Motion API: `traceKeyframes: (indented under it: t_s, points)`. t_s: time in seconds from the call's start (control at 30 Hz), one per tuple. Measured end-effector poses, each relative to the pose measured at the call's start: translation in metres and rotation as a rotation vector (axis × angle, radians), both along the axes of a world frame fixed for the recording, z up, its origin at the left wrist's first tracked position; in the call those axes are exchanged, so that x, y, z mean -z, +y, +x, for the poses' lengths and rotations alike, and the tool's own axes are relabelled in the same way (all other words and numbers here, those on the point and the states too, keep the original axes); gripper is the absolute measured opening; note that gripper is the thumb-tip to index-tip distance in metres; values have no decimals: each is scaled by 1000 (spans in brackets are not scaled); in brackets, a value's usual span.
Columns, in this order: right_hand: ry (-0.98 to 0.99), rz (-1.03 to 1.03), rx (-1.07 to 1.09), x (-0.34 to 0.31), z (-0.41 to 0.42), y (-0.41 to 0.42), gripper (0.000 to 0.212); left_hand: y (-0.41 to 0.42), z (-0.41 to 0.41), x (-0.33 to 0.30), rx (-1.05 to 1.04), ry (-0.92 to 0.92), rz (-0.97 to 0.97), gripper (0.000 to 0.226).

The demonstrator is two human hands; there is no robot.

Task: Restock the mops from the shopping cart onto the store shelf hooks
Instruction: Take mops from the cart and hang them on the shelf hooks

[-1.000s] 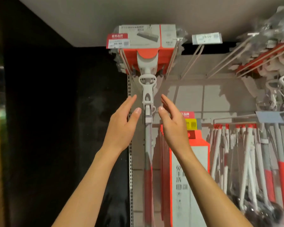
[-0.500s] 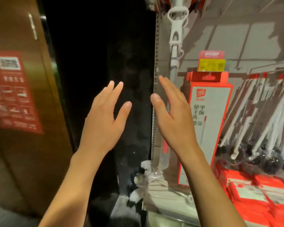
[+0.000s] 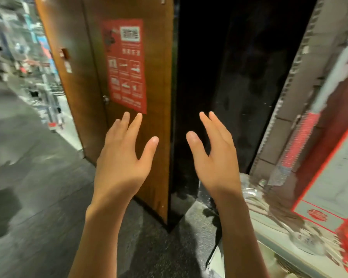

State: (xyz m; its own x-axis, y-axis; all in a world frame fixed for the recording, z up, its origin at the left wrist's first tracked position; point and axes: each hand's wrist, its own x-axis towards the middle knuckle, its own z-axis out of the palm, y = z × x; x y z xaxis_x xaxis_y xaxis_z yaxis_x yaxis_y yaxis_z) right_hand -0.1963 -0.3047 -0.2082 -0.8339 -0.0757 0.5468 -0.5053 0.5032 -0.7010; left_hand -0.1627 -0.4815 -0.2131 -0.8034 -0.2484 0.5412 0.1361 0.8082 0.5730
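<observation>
My left hand and my right hand are raised side by side in front of me, fingers straight and spread, and neither holds anything. Both are in the air, apart from the shelf. At the right edge the store shelf shows blurred, with the lower part of a hung mop handle in red and grey. A red and white boxed mop hangs beside it. The hooks are out of view. A blurred metal frame, possibly the shopping cart, stands far left down the aisle.
A brown wooden door with a red poster faces me, joined to a glossy black panel. Grey floor spreads left and below. Wrapped goods lie on the low shelf base at the right.
The view has swung left and down, away from the hung mop toward the door and aisle. Both hands have let go of the mop, dropped lower and stay open.
</observation>
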Motion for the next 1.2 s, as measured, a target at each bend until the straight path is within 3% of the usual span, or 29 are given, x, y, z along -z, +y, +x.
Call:
traceKeyframes:
  t_s: [0.2,0.37,0.6,0.73,0.87,1.2]
  points:
    - [6,50,-144,33,26,-108,71,-103,62,25,-272,-133,-34,84]
    - [121,95,-246,65,59,-209,70,-186,127,51,-471,-223,-144,99]
    - [-13,210,-451,89,102,-324,76,-273,202,83,-663,-415,-75,91]
    - [-68,275,-548,99,114,-365,73,-305,228,96,-746,-422,-25,87]
    - [-71,278,-624,105,112,-396,82,-329,232,100,-780,-389,34,85]
    - [-149,220,-800,106,31,-477,72,-394,154,103,-871,-313,83,81]
